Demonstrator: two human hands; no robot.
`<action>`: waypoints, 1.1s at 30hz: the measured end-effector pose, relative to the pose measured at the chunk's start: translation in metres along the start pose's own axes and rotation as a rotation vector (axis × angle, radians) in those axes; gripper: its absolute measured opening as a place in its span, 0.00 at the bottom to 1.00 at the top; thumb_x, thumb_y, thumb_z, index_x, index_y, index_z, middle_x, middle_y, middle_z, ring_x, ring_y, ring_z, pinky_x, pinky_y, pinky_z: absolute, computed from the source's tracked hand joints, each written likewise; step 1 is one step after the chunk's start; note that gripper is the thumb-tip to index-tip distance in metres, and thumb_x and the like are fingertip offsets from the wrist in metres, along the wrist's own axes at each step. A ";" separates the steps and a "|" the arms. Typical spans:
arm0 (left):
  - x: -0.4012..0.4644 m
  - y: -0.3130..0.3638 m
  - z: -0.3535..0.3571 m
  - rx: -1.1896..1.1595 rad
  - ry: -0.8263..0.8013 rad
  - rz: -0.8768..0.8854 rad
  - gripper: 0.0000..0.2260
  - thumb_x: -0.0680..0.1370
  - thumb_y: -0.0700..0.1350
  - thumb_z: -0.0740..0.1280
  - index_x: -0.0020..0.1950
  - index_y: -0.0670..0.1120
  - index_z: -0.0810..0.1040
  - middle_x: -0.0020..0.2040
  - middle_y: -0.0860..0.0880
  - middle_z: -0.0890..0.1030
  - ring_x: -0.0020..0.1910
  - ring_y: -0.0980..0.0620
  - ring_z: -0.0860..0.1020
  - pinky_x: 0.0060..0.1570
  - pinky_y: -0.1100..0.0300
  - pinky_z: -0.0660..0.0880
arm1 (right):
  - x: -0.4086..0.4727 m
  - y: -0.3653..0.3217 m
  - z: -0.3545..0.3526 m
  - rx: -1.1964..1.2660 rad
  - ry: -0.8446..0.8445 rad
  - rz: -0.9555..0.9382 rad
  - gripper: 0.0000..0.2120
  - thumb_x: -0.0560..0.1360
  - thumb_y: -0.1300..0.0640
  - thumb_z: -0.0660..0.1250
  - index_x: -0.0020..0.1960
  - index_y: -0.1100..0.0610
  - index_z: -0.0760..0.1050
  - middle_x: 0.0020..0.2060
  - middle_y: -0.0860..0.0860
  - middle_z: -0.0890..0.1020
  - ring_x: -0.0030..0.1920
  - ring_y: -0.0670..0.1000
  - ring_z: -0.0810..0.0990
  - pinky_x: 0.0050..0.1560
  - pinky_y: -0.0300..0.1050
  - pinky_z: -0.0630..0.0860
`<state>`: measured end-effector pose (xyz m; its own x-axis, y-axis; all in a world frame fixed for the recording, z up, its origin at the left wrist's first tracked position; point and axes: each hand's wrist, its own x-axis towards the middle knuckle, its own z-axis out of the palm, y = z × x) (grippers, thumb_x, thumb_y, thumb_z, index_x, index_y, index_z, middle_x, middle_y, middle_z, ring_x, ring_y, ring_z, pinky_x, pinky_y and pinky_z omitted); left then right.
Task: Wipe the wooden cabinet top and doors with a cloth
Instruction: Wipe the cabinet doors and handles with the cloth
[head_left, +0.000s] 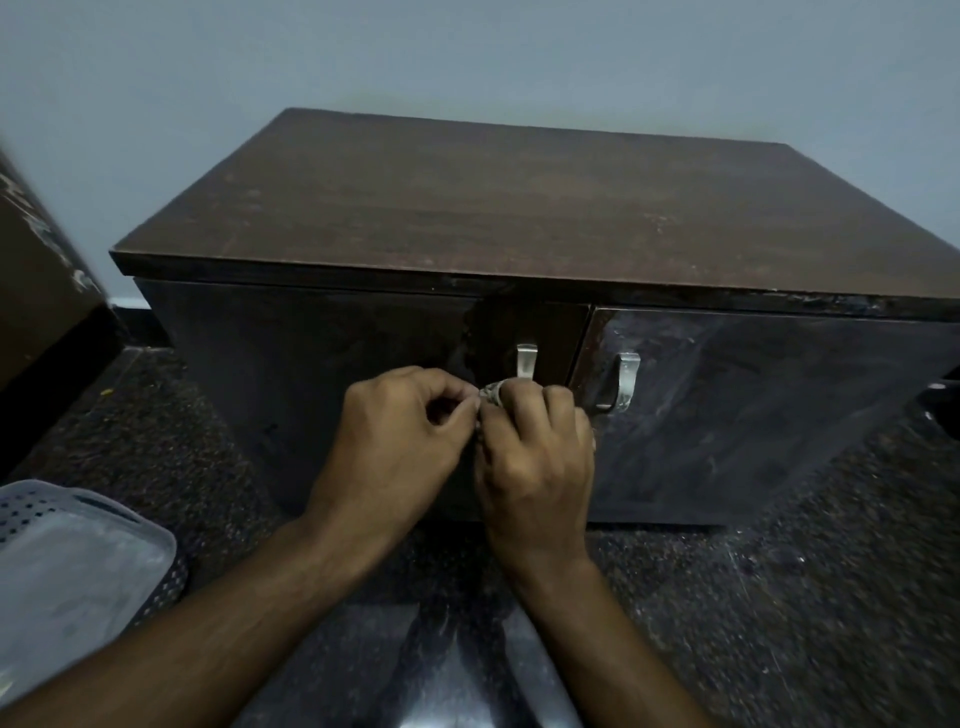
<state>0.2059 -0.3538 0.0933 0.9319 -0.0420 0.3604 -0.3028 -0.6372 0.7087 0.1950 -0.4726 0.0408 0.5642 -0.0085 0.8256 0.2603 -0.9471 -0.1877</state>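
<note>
A low dark wooden cabinet stands against the wall, its brown top (519, 208) bare and faintly scuffed. Below are a left door (291, 374) and a glossy right door (753, 405), each with a metal handle (525, 359) (625, 382). My left hand (395, 431) and my right hand (535, 447) meet in front of the left door, just under its handle. Both pinch a small bunched grey cloth (491, 392), of which only a bit shows between the fingers.
A pale perforated plastic basket (78, 561) sits on the dark speckled floor (779, 597) at the lower left. A brown piece of furniture (41, 291) stands at the left edge. A plain grey wall rises behind the cabinet.
</note>
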 end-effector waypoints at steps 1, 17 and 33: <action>0.000 0.001 0.001 -0.023 -0.008 -0.006 0.04 0.74 0.45 0.73 0.46 0.52 0.87 0.42 0.56 0.84 0.41 0.64 0.81 0.40 0.77 0.72 | -0.002 0.001 -0.002 0.057 0.002 0.030 0.03 0.76 0.62 0.71 0.47 0.62 0.82 0.45 0.56 0.80 0.44 0.55 0.74 0.40 0.50 0.70; 0.002 0.014 0.018 -0.109 0.059 0.053 0.05 0.73 0.46 0.76 0.48 0.49 0.87 0.42 0.56 0.84 0.42 0.64 0.81 0.44 0.76 0.73 | 0.017 0.010 -0.029 0.738 -0.151 0.785 0.08 0.82 0.58 0.63 0.49 0.52 0.81 0.50 0.48 0.79 0.50 0.39 0.78 0.49 0.26 0.71; 0.000 0.017 0.020 -0.084 0.045 0.017 0.05 0.72 0.46 0.76 0.48 0.50 0.87 0.42 0.56 0.84 0.39 0.64 0.80 0.42 0.73 0.76 | 0.031 0.011 -0.045 0.232 0.052 0.585 0.04 0.75 0.59 0.73 0.49 0.58 0.84 0.43 0.49 0.80 0.40 0.40 0.75 0.43 0.24 0.70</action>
<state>0.2050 -0.3799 0.0936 0.9171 -0.0169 0.3983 -0.3362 -0.5696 0.7500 0.1803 -0.4974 0.0885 0.6271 -0.5252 0.5753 0.0868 -0.6869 -0.7216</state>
